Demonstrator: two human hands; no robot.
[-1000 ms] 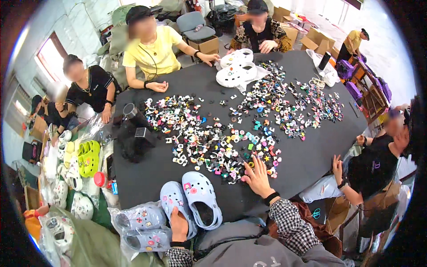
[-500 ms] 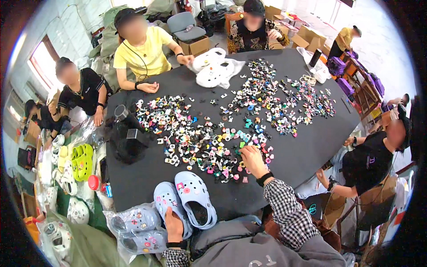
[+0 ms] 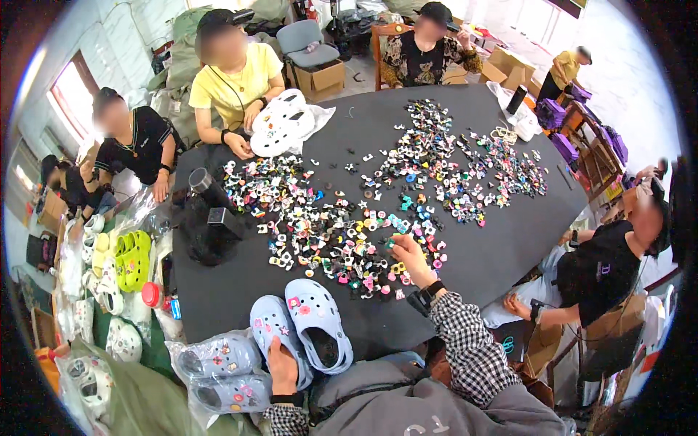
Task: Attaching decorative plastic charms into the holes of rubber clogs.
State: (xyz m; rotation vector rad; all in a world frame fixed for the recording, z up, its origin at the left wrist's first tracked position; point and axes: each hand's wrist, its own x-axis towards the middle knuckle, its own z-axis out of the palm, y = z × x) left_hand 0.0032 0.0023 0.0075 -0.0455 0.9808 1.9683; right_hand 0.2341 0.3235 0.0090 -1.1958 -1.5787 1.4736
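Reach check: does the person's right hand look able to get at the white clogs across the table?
Probably not from here: the right hand is at the heaped charms, while the white clogs lie beyond these on the far side of the table, where a yellow-shirted co-worker has a hand at them.

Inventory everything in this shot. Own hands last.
Table: one, black, centre
Shoe charms: many, multicoloured, piled on table
Loose clogs: two, light blue, near table edge
Bagged clogs: two, light blue, left of those
White clogs: several, white, far table edge and left
Lime clogs: two, green, left
Lid: one, red, left
Cylinder: one, black, table's far right
Dark objects: count unclear, black, table left
Bags: several, purple, right background
Chair: one, grey, background
Boxes: several, brown, background
Scissors: one, teal, lower right
Co-workers: at least six, mostly black or yellow tops, around
Sleeves: two, black and white, bottom
Left hand: one, bare, holding loose clog
Right hand: one, bare, at charms
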